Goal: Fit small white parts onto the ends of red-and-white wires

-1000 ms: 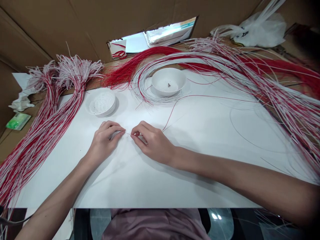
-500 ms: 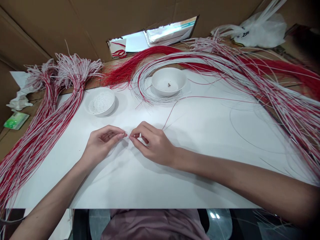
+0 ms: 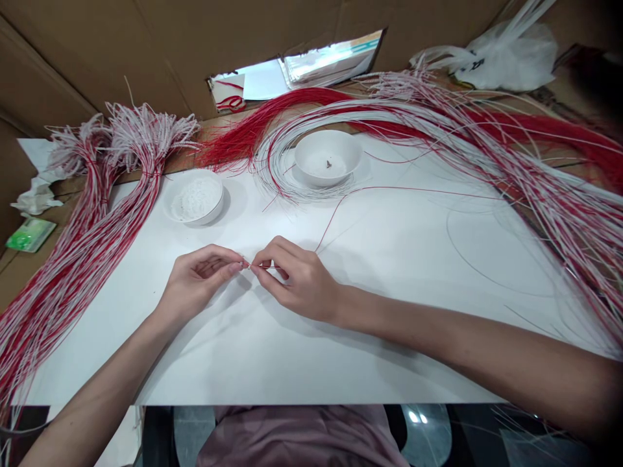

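Over the middle of the white board [image 3: 292, 370], my left hand [image 3: 202, 279] pinches the end of a thin red strand between thumb and forefinger. Close to its fingertips, my right hand [image 3: 296, 275] pinches the same red strand [image 3: 331, 220], which runs out behind this hand and on to the right. A thin pale strand also shows by the right knuckles. What lies between the fingertips is too small to make out. Behind my left hand is a white bowl [image 3: 195, 198] with small clear pieces. Another white bowl [image 3: 328, 157] holds a small dark bit.
Red and white strand bundles [image 3: 104, 240] lie along the left side. More red [image 3: 292, 100] and white strands [image 3: 487, 146] cross the back and right. A plastic bag [image 3: 513, 55] sits at the back right, a green packet [image 3: 30, 234] at far left. Cardboard walls stand behind.
My two hands have stayed nearly in place, with their fingertips now slightly closer together. The whole view has shifted very slightly.
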The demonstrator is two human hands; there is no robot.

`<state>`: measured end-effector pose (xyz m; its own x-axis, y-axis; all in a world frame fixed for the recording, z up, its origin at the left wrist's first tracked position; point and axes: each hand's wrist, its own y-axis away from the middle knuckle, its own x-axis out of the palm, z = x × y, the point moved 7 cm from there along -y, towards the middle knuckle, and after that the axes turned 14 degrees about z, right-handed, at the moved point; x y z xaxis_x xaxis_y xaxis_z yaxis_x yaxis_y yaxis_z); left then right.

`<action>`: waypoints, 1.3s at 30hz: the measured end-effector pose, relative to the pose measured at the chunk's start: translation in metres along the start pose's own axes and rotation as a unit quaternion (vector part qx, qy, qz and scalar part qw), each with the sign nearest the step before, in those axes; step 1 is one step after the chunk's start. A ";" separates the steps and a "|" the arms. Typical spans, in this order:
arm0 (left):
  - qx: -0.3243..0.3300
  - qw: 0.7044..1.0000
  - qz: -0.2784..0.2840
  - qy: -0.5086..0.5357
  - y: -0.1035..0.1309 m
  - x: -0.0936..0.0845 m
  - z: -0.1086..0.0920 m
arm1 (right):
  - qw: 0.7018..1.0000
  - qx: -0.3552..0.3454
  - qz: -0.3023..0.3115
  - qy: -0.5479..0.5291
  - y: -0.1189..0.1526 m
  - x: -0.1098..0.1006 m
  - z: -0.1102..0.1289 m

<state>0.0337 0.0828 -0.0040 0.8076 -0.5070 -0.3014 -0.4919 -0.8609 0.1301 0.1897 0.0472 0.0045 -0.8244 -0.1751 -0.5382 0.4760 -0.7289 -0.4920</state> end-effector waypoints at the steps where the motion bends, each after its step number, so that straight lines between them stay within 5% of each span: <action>1: 0.001 1.000 0.000 -0.001 0.000 0.000 -0.001 | 1.000 -0.002 -0.002 0.000 0.000 0.000 0.000; 29: 0.054 0.997 0.012 -0.049 0.003 0.005 -0.010 | 0.999 0.026 0.021 0.040 0.001 0.004 -0.004; 39: 0.051 0.998 -0.025 -0.035 0.006 0.002 -0.007 | 0.999 0.016 0.020 0.041 0.001 0.004 -0.003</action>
<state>0.0350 0.0766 0.0026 0.8094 -0.4559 -0.3701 -0.4843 -0.8747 0.0181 0.1879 0.0476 -0.0006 -0.7771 -0.1505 -0.6111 0.4967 -0.7431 -0.4485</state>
